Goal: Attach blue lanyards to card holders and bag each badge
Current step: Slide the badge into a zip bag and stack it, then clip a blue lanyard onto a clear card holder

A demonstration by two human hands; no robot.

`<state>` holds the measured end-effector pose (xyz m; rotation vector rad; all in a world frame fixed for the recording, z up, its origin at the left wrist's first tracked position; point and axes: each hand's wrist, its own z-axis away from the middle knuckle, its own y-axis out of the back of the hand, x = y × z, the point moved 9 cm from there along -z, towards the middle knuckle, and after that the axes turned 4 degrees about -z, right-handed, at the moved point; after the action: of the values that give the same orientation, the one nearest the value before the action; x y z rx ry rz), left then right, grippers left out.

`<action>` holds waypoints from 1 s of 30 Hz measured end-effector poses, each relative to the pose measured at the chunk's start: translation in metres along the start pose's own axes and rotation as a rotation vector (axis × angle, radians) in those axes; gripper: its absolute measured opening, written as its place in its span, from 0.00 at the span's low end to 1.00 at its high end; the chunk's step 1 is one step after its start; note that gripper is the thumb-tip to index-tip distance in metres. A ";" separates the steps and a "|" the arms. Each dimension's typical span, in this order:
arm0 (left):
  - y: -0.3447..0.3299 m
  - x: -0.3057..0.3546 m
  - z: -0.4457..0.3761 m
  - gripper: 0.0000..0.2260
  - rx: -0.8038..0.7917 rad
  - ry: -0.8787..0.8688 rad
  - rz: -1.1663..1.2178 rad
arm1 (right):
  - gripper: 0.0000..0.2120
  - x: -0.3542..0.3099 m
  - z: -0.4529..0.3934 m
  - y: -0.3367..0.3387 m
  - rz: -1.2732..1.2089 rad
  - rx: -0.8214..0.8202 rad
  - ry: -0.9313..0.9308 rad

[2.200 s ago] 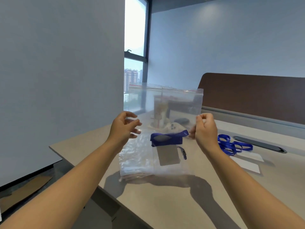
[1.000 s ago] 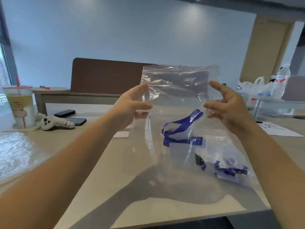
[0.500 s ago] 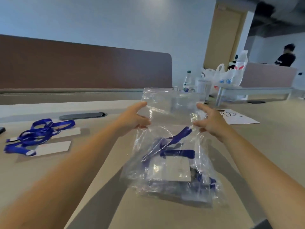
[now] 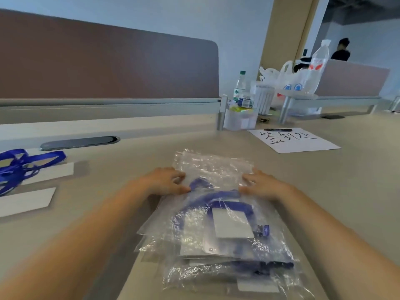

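On the counter [image 4: 324,191] lies a stack of filled clear bags [image 4: 216,245], the top bag [image 4: 214,169] holding a card holder [image 4: 232,223] with a blue lanyard [image 4: 233,205]. Left hand [image 4: 166,180] and right hand [image 4: 260,185] press its upper edges, fingers loosely curled; any pinch cannot be confirmed. Film appears light, limp and slippery: grip at the mouth corners.

bagged badges [image 4: 227,230] stacked on desk [image 4: 134,169] centre | loose lanyards [image 4: 19,165] far left | paper sheet [image 4: 294,140] behind right

Bare forearms [image 4: 91,241], no sleeves
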<state>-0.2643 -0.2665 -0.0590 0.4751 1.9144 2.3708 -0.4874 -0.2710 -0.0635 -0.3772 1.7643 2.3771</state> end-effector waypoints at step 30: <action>0.014 -0.241 0.247 0.26 0.376 0.580 -0.048 | 0.26 -0.379 0.071 -0.114 0.011 0.047 0.745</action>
<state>0.0337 -0.0933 -0.0492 -0.2905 2.5848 2.2856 -0.1016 -0.1612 -0.0372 -1.3906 2.0651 2.3570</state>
